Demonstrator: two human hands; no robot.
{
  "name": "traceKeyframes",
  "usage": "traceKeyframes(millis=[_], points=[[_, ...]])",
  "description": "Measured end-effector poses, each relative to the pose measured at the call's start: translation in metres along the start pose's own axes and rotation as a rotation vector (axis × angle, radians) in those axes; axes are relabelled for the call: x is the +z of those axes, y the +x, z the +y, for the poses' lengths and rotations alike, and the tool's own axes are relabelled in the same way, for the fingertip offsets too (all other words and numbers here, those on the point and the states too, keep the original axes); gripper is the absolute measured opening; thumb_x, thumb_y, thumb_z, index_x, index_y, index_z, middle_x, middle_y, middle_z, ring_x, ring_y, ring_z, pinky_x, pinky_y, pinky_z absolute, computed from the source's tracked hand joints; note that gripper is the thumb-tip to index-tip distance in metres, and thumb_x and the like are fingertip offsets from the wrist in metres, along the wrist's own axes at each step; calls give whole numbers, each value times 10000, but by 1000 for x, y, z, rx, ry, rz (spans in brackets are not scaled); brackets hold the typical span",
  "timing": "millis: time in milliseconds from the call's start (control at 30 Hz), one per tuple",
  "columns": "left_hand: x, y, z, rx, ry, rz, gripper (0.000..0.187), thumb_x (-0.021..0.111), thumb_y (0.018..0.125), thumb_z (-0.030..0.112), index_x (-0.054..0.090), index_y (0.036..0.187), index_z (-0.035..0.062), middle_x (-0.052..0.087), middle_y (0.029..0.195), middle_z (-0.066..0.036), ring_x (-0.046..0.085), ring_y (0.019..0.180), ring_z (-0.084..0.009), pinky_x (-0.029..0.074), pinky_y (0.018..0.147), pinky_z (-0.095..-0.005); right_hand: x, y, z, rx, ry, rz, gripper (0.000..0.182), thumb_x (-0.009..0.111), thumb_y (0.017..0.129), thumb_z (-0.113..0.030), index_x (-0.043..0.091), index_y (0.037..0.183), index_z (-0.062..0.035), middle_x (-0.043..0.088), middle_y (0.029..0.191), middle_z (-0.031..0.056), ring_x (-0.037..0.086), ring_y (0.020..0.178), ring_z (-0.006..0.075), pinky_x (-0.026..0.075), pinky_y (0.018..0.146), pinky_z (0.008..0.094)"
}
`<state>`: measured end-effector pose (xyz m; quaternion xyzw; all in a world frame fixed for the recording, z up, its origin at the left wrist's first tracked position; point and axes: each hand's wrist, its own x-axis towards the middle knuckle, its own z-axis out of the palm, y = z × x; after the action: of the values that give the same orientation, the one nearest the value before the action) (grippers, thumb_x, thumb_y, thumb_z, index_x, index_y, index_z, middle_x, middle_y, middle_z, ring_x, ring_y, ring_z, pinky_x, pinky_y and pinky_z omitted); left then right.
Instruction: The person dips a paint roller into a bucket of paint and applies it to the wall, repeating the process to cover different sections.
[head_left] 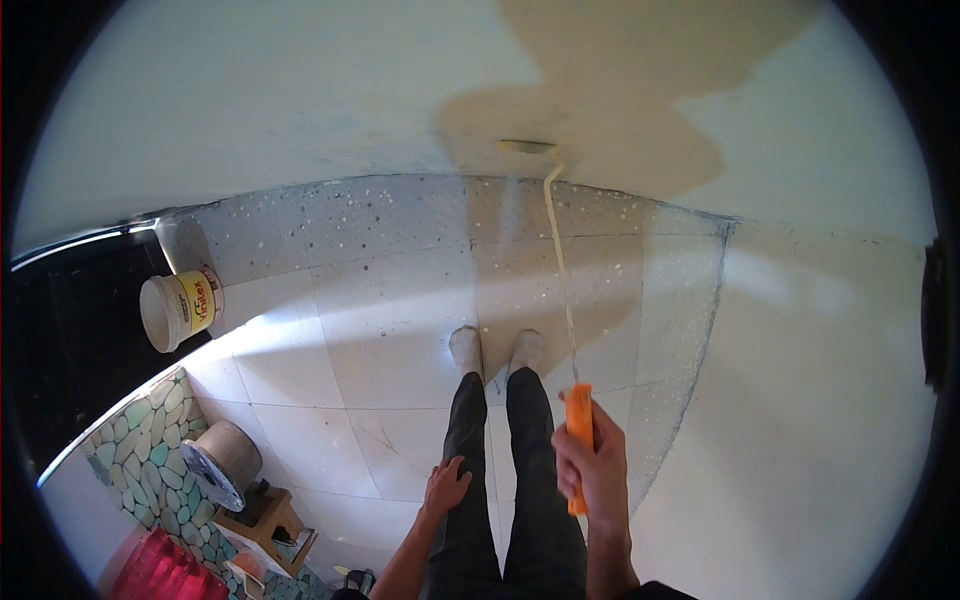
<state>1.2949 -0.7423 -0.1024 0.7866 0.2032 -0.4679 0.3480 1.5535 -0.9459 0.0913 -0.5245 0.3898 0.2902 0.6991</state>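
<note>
Two bare hands show in the lower half of the frame, and the right one holds the roller. Its fingers are closed around the orange handle, right of the lower centre, with the handle's upper end sticking out past the fist and its lower end showing beneath. The handle's long axis runs nearly straight up and down the frame. From its top the thin, paint-coated rod goes up and slightly left, then kinks to the right near its far end. There the head sits crosswise, its long axis almost level and its free end pointing left. It is at the wall, upper centre of the frame, just above the floor's edge; whether it presses on the surface is hard to tell. The left hand rests on the left thigh, palm down, fingers slightly apart and gripping nothing. Both feet stand side by side on the speckled tiles, near mid-frame. At the left, a tub with a yellow label lies tilted, its mouth facing left, near a dark opening.
</note>
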Motion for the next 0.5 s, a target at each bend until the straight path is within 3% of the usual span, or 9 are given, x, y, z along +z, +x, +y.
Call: traceKeyframes(millis=[100,167,233,300,367,500], points=[[-1,1,0,-16,2,-26,493,583,859,298,524,1294,73,564,1242,-202,528,1118,-420,432,970,-476,-3,3,3,-4,-78,20,202,602,873,-79,542,1062,-41,458,585,-26,430,412,36,363,353,201],[-3,2,4,-20,15,-12,493,583,861,299,523,1294,71,563,1245,-202,527,1122,-421,431,972,-476,-14,60,19,26,-130,-17,281,617,860,-79,545,1128,-31,461,584,-14,434,412,42,357,352,210],[-3,0,3,-29,31,-4,494,584,862,301,522,1294,69,562,1248,-202,525,1126,-422,430,974,-477,-26,136,50,0,-20,-67,267,626,841,-68,556,1097,-35,461,582,-11,430,408,50,348,355,223],[-1,1,-2,-29,-37,-15,495,584,863,301,521,1295,68,558,1256,-204,520,1139,-420,423,984,-476,-38,212,78,26,57,-82,351,613,821,-58,570,1169,-40,450,600,-35,403,426,38,335,389,206],[-1,6,-4,-28,-34,-2,493,582,864,297,521,1296,68,558,1257,-205,519,1145,-417,420,990,-473,-42,265,88,-25,-60,-82,341,609,820,-53,570,1159,-41,452,608,-35,395,424,41,331,389,208],[-2,0,-10,-30,-77,-47,487,579,868,289,520,1298,66,555,1264,-213,518,1156,-415,414,1000,-467,-41,251,68,-22,2,-122,318,609,817,-45,564,1130,-15,479,604,-13,420,419,56,346,377,223]])
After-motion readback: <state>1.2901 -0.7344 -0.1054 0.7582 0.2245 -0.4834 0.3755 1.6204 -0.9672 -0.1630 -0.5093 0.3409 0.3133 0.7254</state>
